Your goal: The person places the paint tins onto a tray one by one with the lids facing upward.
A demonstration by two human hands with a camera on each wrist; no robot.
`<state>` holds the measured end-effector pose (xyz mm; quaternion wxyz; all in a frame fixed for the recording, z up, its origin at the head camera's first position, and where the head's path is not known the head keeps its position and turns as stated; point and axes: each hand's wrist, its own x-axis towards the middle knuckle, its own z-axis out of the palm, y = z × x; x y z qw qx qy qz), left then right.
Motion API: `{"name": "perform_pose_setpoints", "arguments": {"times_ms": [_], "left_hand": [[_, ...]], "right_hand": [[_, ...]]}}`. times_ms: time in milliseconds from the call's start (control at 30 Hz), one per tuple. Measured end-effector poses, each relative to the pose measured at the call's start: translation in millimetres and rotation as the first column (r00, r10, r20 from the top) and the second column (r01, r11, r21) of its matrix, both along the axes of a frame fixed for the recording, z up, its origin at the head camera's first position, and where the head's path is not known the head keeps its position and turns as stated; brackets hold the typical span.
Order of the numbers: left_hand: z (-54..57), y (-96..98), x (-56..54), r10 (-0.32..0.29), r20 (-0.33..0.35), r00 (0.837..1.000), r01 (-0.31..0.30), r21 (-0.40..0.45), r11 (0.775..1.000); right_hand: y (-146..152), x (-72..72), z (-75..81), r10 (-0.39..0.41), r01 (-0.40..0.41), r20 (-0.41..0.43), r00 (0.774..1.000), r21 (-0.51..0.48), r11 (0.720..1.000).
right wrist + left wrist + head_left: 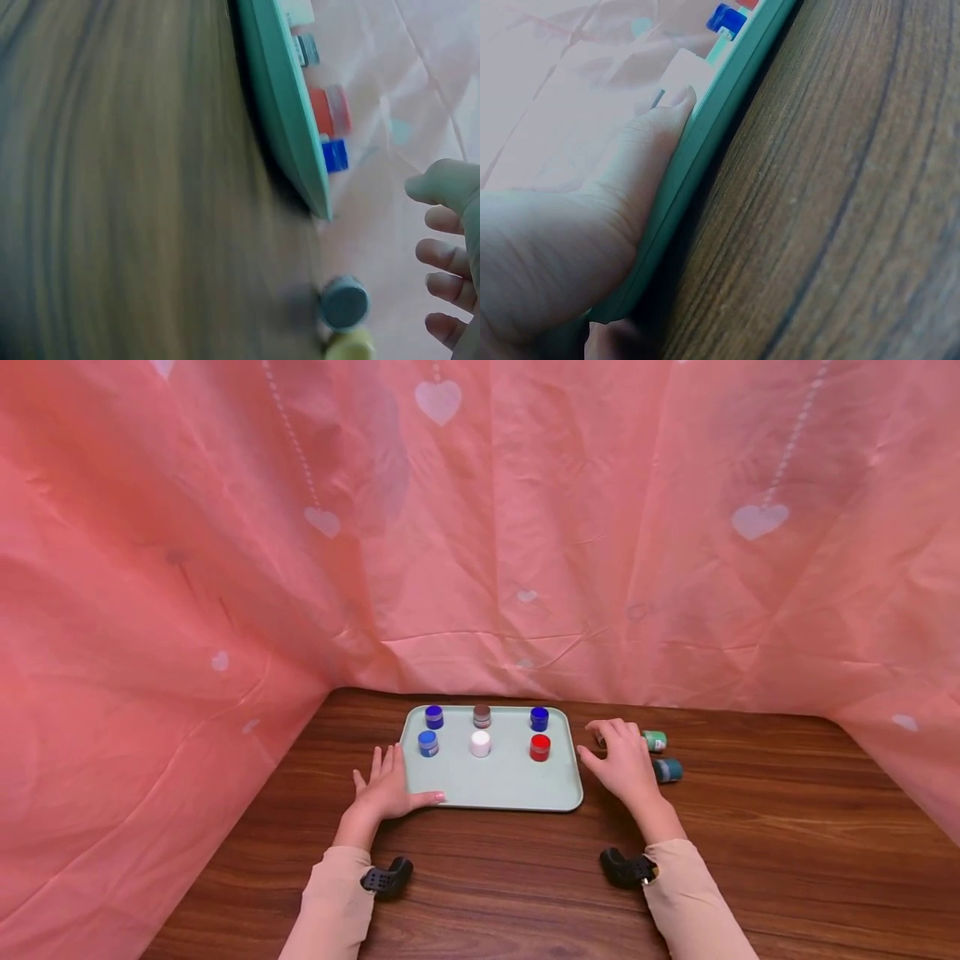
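Observation:
My left hand point(384, 792) rests at the left front corner of a pale green tray point(510, 789), fingers spread, thumb lying over the rim. On the tray stand small paint jars in two rows: dark blue point(434, 717), brown point(482, 717) and another dark blue jar point(539, 719) behind; blue point(428, 744), white point(480, 744) and red point(539, 747) in front. To the right of the tray, my right hand point(624, 762) hovers with loosely bent fingers, holding nothing visible. Beside it a green jar point(656, 741) and a teal jar point(668, 770) lie on the table, partly hidden by the hand.
The dark wooden table point(495, 868) extends in front of the tray and to both sides. A pink curtain with white hearts point(480, 568) hangs behind the table and along its sides. In the right wrist view, a yellowish jar point(349, 346) shows at the bottom edge.

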<state>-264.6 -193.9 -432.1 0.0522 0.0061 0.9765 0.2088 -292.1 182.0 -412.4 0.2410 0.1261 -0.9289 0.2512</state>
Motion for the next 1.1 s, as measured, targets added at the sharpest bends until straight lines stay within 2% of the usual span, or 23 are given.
{"name": "perform_pose_setpoints", "arguments": {"times_ms": [200, 400, 533, 800, 1100], "left_hand": [[4.1, 2.9, 3.2, -0.001, 0.004, 1.0, 0.001, 0.001, 1.0], [3.9, 4.5, 4.2, -0.008, 0.005, 1.0, 0.008, -0.004, 1.0], [3.0, 3.6, 4.2, -0.01, 0.008, 1.0, 0.01, -0.003, 1.0], [2.8, 1.5, 4.4, -0.009, 0.013, 1.0, 0.009, -0.002, 1.0], [3.7, 2.7, 3.5, -0.008, 0.004, 1.0, 0.008, 0.012, 1.0]], "right_hand": [[27.0, 7.2, 10.2, 0.028, -0.025, -0.032, 0.999, 0.077, 0.997], [54.2, 15.2, 15.8, 0.029, -0.025, -0.017, 0.999, 0.196, 0.98], [70.8, 19.3, 20.3, 0.014, -0.021, 0.032, 0.999, 0.244, 0.969], [98.2, 19.9, 17.5, -0.013, -0.032, 0.174, 0.985, 0.25, 0.968], [108.5, 19.5, 12.6, -0.012, -0.065, 0.271, 0.962, 0.275, 0.959]]}}
